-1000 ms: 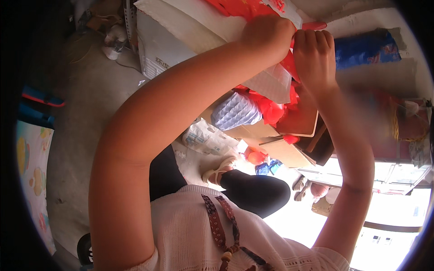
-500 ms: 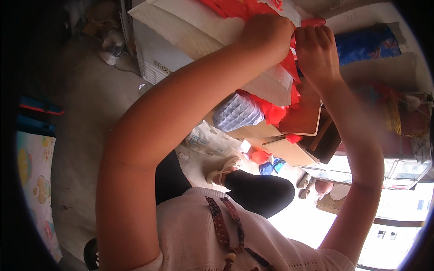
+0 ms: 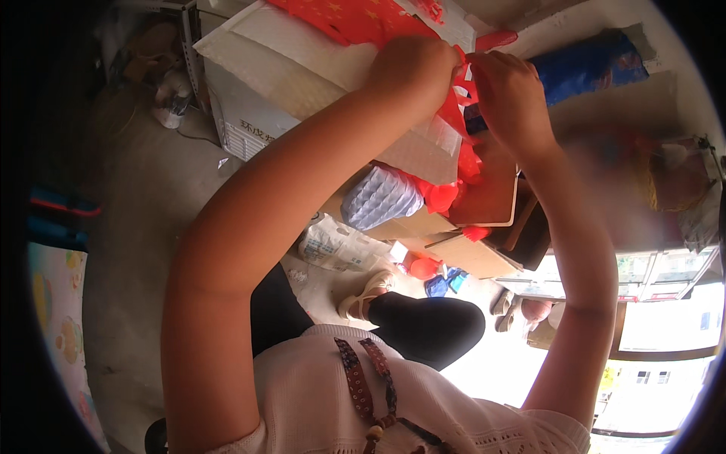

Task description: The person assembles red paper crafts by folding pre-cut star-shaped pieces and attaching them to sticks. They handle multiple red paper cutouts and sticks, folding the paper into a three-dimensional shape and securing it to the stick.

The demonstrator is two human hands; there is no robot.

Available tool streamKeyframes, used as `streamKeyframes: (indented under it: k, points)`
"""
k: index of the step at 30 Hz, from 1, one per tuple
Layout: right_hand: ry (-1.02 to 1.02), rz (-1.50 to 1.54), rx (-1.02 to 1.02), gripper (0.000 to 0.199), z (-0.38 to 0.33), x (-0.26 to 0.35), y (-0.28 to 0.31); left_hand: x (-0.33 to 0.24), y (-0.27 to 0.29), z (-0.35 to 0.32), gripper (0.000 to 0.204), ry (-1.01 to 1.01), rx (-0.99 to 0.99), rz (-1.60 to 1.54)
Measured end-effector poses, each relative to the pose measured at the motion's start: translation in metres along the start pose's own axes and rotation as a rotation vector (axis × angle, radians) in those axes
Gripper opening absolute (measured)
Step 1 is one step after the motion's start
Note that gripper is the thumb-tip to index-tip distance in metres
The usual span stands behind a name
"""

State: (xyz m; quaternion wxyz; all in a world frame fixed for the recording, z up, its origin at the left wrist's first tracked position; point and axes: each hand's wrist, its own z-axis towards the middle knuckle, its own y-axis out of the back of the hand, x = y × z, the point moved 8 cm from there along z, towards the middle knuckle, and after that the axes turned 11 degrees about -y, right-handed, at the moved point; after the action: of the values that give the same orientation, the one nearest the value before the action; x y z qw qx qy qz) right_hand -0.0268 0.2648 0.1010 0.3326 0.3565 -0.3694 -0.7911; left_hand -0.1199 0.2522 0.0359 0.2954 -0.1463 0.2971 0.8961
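Note:
At the top of the head view, my left hand [image 3: 418,63] and my right hand [image 3: 512,97] are close together over a white quilted cover [image 3: 291,57]. Thin red plastic [image 3: 463,92], crumpled and glossy like a bag, runs between them. The fingers of my left hand point away and are mostly hidden behind its back; they appear closed at the red plastic. My right hand's fingers are bent and pinch its edge. A red cloth with gold stars [image 3: 352,19] lies on the cover just beyond my left hand.
Below the cover are a pale blue quilted bundle [image 3: 383,198], cardboard [image 3: 473,253] and a brown board [image 3: 488,198]. A blue roll [image 3: 590,69] lies at the right. A white printed bag [image 3: 340,244] lies on the floor near my foot. A white appliance [image 3: 234,113] stands under the cover.
The view has shifted, so the scene sits further left. My right hand has loosened from a tight fist to bent fingers, and more red plastic shows between the hands.

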Motion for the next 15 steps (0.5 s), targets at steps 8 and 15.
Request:
streamKeyframes:
  k: [8, 15]
  points:
    - [0.103, 0.0, 0.181, 0.013, 0.012, -0.001, 0.01, -0.005, 0.005, -0.001, 0.016, -0.034, 0.014, 0.013]
    - [0.407, -0.329, 0.231, 0.02, 0.011, 0.013, -0.002, -0.005, 0.002, -0.002, 0.019, -0.079, 0.025, 0.003]
